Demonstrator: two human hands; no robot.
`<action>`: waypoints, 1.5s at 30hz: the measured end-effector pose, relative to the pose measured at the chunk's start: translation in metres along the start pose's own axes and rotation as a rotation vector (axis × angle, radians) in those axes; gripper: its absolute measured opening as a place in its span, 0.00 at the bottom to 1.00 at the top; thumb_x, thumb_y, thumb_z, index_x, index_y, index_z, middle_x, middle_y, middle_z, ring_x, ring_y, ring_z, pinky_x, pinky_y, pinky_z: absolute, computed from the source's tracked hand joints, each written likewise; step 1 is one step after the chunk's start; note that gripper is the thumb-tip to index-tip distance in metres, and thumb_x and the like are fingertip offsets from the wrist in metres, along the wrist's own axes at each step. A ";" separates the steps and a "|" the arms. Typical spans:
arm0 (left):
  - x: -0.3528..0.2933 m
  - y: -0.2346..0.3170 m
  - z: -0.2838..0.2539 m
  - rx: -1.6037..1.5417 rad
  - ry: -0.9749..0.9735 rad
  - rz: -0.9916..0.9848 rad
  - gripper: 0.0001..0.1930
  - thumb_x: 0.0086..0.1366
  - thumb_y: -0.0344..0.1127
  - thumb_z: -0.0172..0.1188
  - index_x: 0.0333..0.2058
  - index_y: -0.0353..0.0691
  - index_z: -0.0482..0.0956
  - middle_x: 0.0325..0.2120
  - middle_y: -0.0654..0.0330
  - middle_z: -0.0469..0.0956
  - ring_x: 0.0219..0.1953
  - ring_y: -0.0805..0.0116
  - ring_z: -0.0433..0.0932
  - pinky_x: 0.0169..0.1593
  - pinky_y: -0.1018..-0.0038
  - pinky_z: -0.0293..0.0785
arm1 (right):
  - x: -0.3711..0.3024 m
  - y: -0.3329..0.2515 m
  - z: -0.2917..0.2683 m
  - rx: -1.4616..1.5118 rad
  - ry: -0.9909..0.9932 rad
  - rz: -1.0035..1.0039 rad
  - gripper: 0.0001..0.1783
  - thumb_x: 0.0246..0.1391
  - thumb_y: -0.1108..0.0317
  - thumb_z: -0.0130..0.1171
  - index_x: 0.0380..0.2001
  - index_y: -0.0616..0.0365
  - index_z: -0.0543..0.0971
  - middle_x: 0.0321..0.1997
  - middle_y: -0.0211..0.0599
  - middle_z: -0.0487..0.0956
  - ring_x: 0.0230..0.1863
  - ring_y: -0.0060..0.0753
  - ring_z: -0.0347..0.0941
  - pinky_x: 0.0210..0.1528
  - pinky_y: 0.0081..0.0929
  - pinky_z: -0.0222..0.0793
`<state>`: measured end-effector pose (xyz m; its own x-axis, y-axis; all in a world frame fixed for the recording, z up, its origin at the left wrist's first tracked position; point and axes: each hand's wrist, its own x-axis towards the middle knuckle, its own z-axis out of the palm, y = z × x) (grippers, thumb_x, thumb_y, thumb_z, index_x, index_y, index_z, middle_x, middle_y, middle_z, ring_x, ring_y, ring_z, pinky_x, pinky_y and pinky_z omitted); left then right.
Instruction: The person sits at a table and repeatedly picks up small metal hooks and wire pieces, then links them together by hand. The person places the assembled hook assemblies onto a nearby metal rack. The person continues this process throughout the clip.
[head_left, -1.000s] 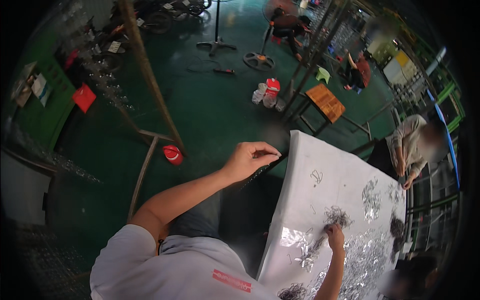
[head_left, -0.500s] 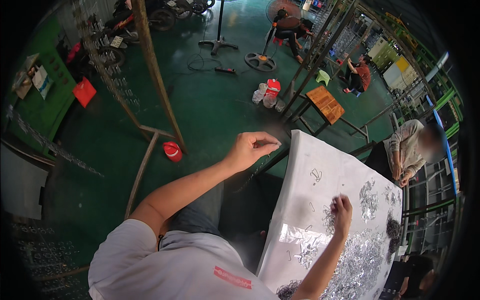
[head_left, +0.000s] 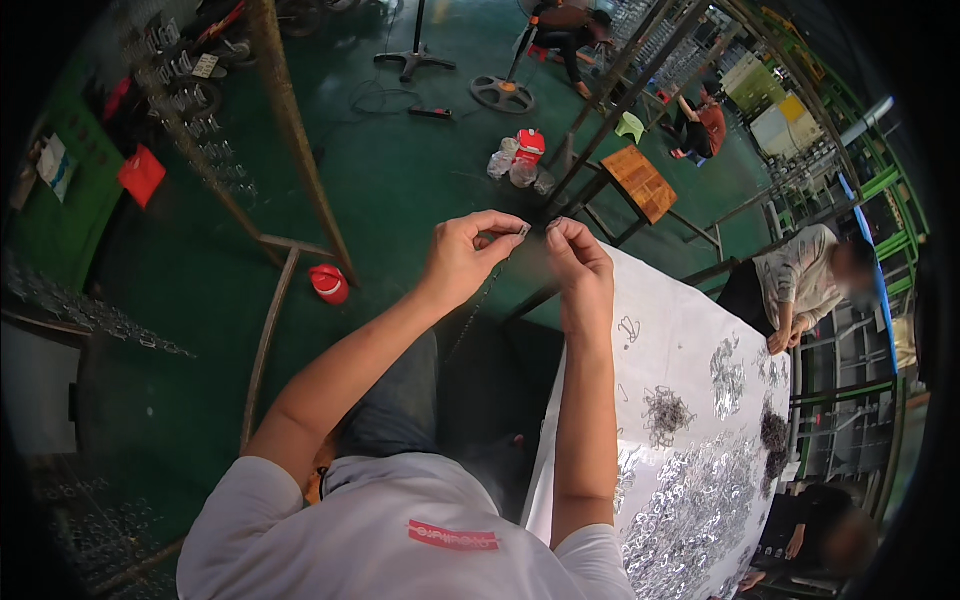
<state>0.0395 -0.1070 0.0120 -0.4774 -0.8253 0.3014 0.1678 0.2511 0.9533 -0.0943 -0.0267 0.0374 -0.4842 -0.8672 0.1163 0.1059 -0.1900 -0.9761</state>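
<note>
While metal pieces (head_left: 690, 515) litter the white table (head_left: 650, 285), green floor (head_left: 400, 180) stretches beyond.

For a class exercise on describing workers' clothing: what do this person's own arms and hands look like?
The left hand and right hand are ungloved, with no watch visible. Both forearms are bare below the short, whitish sleeves of a plain shirt bearing a red rectangular patch.

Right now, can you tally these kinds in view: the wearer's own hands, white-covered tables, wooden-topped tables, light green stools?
Wearer's hands: 2 (left hand, right hand)
White-covered table: 1
Wooden-topped table: 1
Light green stool: 1
Total: 5
</note>
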 end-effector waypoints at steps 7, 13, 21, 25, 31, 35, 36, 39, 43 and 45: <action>0.009 0.002 -0.031 0.185 0.170 0.215 0.10 0.57 0.23 0.63 0.38 0.38 0.83 0.31 0.60 0.82 0.30 0.74 0.79 0.34 0.79 0.74 | 0.030 0.016 0.044 0.023 -0.026 -0.003 0.06 0.58 0.68 0.60 0.36 0.59 0.79 0.32 0.20 0.75 0.31 0.11 0.65 0.34 0.11 0.59; 0.019 -0.004 -0.061 0.260 0.264 0.280 0.11 0.55 0.23 0.63 0.38 0.39 0.83 0.30 0.59 0.82 0.29 0.73 0.79 0.33 0.78 0.74 | 0.045 0.026 0.080 0.034 -0.050 -0.028 0.05 0.58 0.69 0.60 0.36 0.58 0.78 0.32 0.20 0.75 0.29 0.10 0.65 0.32 0.09 0.59; 0.021 -0.002 -0.102 0.421 0.432 0.438 0.17 0.54 0.23 0.64 0.44 0.41 0.78 0.29 0.62 0.82 0.33 0.69 0.79 0.33 0.75 0.74 | 0.064 0.036 0.131 0.134 -0.170 -0.110 0.05 0.58 0.70 0.59 0.36 0.58 0.77 0.34 0.26 0.77 0.32 0.15 0.68 0.33 0.14 0.61; 0.016 0.008 -0.124 0.563 0.531 0.524 0.18 0.54 0.21 0.63 0.45 0.39 0.75 0.29 0.62 0.81 0.34 0.66 0.78 0.37 0.71 0.74 | 0.063 0.035 0.164 0.179 -0.260 -0.184 0.04 0.59 0.72 0.57 0.36 0.60 0.76 0.35 0.32 0.78 0.29 0.17 0.70 0.25 0.13 0.62; -0.019 0.020 -0.157 0.525 0.608 0.477 0.19 0.56 0.21 0.61 0.48 0.38 0.74 0.36 0.58 0.79 0.38 0.62 0.77 0.42 0.68 0.73 | 0.057 0.017 0.207 0.125 -0.403 -0.212 0.05 0.60 0.71 0.55 0.36 0.61 0.75 0.35 0.34 0.78 0.31 0.18 0.72 0.26 0.15 0.66; -0.100 -0.035 -0.191 0.576 0.653 0.291 0.17 0.58 0.24 0.60 0.48 0.37 0.74 0.38 0.55 0.78 0.40 0.60 0.77 0.44 0.68 0.73 | 0.053 -0.001 0.243 0.046 -0.452 -0.194 0.06 0.61 0.69 0.55 0.37 0.61 0.75 0.36 0.34 0.79 0.31 0.17 0.72 0.27 0.15 0.65; -0.131 -0.059 -0.198 0.565 0.651 0.191 0.16 0.58 0.24 0.58 0.47 0.37 0.75 0.39 0.52 0.78 0.42 0.53 0.76 0.46 0.64 0.72 | 0.053 -0.006 0.252 0.042 -0.496 -0.200 0.06 0.60 0.69 0.55 0.37 0.61 0.75 0.36 0.34 0.79 0.31 0.17 0.72 0.27 0.15 0.65; -0.248 -0.137 -0.219 0.944 0.486 -0.137 0.15 0.59 0.31 0.59 0.46 0.42 0.74 0.42 0.55 0.76 0.47 0.53 0.72 0.51 0.60 0.68 | 0.053 -0.020 0.277 0.016 -0.526 -0.190 0.07 0.60 0.69 0.56 0.38 0.62 0.75 0.36 0.35 0.80 0.31 0.18 0.72 0.27 0.16 0.66; -0.412 -0.206 -0.209 1.067 0.305 -0.624 0.16 0.61 0.40 0.57 0.46 0.44 0.74 0.49 0.56 0.72 0.54 0.55 0.67 0.54 0.54 0.61 | 0.054 -0.043 0.316 0.007 -0.628 -0.202 0.08 0.61 0.67 0.55 0.39 0.59 0.75 0.37 0.32 0.79 0.33 0.17 0.71 0.29 0.15 0.64; -0.462 -0.227 -0.197 1.108 0.259 -0.618 0.16 0.61 0.41 0.57 0.46 0.44 0.74 0.47 0.57 0.72 0.53 0.57 0.67 0.55 0.55 0.59 | 0.054 -0.052 0.336 0.029 -0.660 -0.222 0.08 0.61 0.67 0.55 0.40 0.59 0.75 0.37 0.32 0.79 0.32 0.17 0.71 0.29 0.15 0.64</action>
<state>0.3921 0.1173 -0.3470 -0.0179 -0.9962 -0.0857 -0.8785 -0.0253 0.4771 0.1662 -0.2182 0.1565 0.1316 -0.9030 0.4091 0.0934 -0.3996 -0.9119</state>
